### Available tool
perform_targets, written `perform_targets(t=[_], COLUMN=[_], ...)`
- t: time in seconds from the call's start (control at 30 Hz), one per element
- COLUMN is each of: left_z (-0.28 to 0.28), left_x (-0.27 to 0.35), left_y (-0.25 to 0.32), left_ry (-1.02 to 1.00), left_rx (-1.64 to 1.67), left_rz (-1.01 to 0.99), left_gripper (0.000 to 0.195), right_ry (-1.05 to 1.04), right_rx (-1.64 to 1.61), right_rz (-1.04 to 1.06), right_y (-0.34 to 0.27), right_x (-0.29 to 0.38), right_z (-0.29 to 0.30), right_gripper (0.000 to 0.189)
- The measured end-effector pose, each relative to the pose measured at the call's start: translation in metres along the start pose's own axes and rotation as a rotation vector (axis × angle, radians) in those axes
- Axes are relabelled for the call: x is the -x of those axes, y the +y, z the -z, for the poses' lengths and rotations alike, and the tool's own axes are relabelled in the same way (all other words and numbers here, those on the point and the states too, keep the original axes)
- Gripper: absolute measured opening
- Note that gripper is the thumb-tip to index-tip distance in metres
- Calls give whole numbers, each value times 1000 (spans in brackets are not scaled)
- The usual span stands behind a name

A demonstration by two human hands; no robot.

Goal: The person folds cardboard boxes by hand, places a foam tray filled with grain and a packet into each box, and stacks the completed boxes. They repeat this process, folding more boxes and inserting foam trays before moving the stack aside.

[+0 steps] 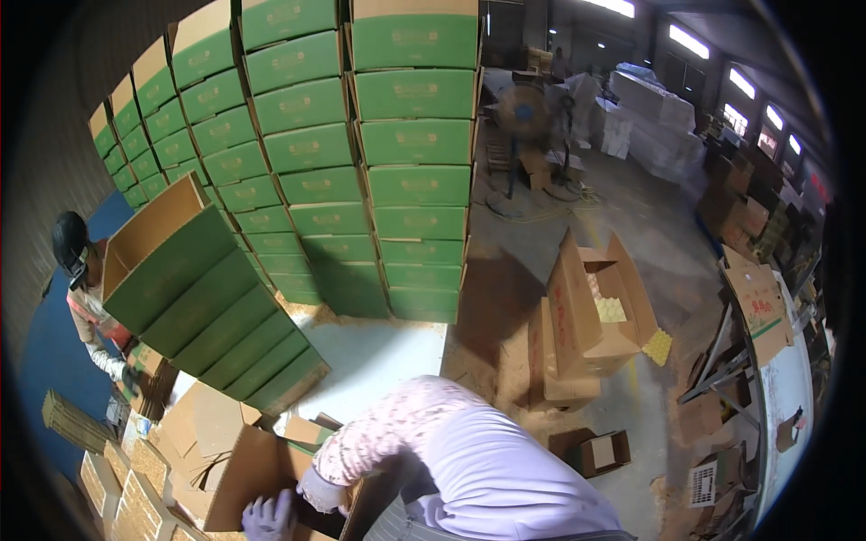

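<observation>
An open cardboard box [233,490] stands before me at the bottom of the view. My left hand [269,517], in a lavender glove, is at the near left part of the box with its fingers spread. Nothing shows in its grasp. My right arm, in a floral sleeve, bends down over the box's right side. Of my right hand [325,492], only the part near the cuff shows clearly; the fingers are mostly hidden inside the box. What they touch cannot be made out.
Left of the box stand trays of wood shavings [139,504]. A leaning stack of green cartons [223,318] rises ahead, before a tall carton wall [413,189]. A person [101,304] works at far left. Brown boxes [592,318] with egg trays and a fan [523,113] stand right.
</observation>
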State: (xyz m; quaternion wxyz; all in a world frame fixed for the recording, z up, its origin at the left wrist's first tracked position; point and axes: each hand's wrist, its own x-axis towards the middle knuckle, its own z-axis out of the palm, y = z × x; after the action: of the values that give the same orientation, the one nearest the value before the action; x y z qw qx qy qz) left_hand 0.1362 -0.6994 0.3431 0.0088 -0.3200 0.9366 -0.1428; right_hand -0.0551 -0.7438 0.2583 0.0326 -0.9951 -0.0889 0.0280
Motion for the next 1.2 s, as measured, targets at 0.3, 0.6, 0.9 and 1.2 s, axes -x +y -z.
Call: perform_targets(t=[0.3, 0.6, 0.9, 1.2], left_z=[61, 91, 4, -26], left_x=[-27, 32, 108, 93], left_y=[18, 23, 18, 55], left_ry=[414, 199, 211, 14], left_rx=[-346, 436, 549, 589], left_rz=[608, 436, 600, 629], left_gripper=[73, 62, 63, 60], right_ry=[206, 695, 576, 593], right_rx=[-1004, -1114, -1421, -1032], right_rz=[-572, -1279, -761, -1276], right_y=[-69, -32, 25, 70], right_x=[150, 104, 100, 29], right_z=[93, 55, 139, 34], right_gripper=[68, 99, 84, 76])
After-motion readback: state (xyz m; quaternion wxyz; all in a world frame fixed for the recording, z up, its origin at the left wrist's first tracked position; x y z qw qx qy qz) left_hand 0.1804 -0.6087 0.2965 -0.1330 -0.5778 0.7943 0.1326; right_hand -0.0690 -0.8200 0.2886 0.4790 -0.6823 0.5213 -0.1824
